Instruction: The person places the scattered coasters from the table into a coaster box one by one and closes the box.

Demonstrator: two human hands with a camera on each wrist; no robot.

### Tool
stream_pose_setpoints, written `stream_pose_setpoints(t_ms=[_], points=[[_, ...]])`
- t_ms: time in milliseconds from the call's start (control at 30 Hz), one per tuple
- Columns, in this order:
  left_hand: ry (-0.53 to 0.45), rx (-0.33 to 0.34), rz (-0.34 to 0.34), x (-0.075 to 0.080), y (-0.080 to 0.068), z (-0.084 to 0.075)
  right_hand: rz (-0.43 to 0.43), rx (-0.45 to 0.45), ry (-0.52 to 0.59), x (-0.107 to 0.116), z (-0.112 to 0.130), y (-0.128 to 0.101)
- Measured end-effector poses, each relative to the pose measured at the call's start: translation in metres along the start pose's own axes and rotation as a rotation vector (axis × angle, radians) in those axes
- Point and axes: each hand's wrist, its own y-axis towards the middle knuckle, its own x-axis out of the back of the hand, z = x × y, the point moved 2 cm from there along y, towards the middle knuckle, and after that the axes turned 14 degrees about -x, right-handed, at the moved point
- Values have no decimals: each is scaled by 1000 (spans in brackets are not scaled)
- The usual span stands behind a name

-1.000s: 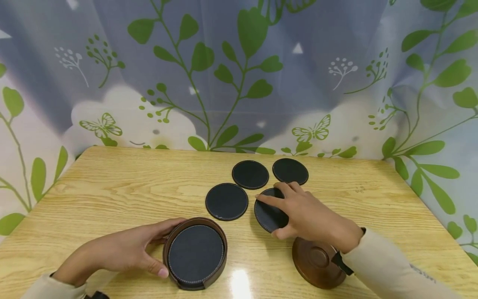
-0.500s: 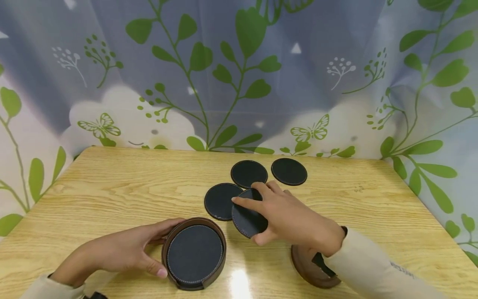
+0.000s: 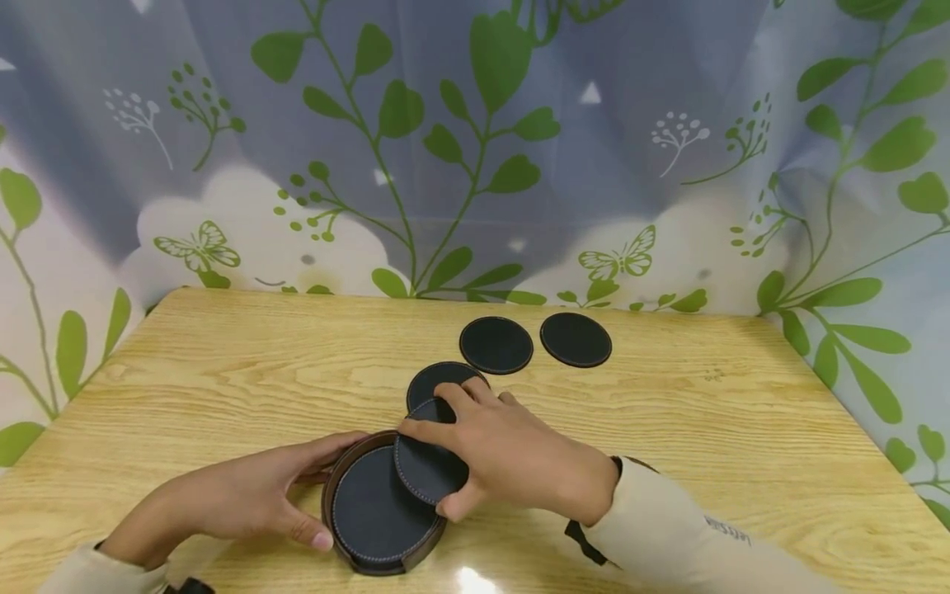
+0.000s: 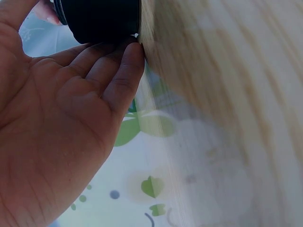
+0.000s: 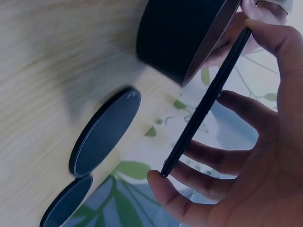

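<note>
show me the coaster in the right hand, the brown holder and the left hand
coaster [image 3: 426, 470], head view, on its dark top face below the fingers
holder [image 3: 331, 481], head view, on its brown left rim
left hand [image 3: 237, 495], head view, on the back of the hand

The coaster [image 3: 429, 472] I pinch in my right hand [image 3: 512, 462] is black with pale stitching round its edge. The holder [image 3: 386, 503] my left hand [image 3: 245, 499] steadies is dark brown, with a black coaster inside. Three more black coasters [image 3: 496, 345] lie on the light, yellowish wood-grain table [image 3: 223, 371]. My sleeves [image 3: 683, 536] are beige. The backdrop [image 3: 475, 148] is grey-blue with green leaves, white clouds and butterflies.
</note>
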Motion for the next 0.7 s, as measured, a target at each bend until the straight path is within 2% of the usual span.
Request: stream_pose_setpoints(t_ms=[200, 400, 700], points=[[0, 5, 1, 1, -1, 2, 26, 17, -37, -6, 18, 6], [13, 50, -3, 2, -1, 5, 34, 50, -43, -11, 30, 10], [21, 60, 18, 2, 1, 8, 12, 98, -73, -19, 41, 13]])
